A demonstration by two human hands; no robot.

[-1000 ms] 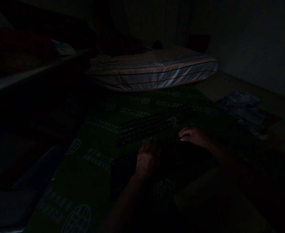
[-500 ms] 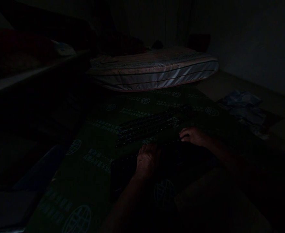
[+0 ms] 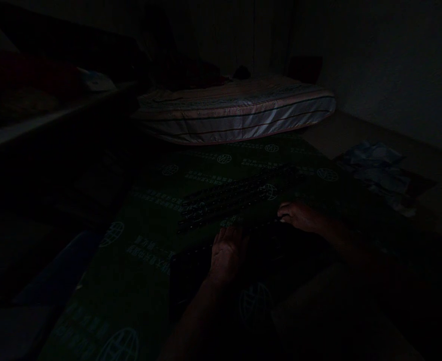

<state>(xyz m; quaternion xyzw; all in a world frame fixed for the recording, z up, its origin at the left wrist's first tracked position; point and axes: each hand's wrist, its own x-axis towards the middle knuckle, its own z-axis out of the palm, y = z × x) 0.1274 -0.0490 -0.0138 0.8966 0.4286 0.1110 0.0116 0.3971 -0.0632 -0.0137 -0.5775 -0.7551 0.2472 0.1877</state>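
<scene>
Long dark strips [image 3: 228, 198] lie crosswise just beyond both hands: left hand [image 3: 226, 250] flat with fingers open, right hand [image 3: 299, 216] too dim to tell its grip.

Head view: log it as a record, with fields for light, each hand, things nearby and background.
light: very dim
left hand: flat, palm down on a dark panel
right hand: low, to the right of the left hand, fingers curled; hold unclear
nearby: dark strips just beyond both hands
floor: green mat with globe prints
background: striped mattress; pale heap to the right
</scene>
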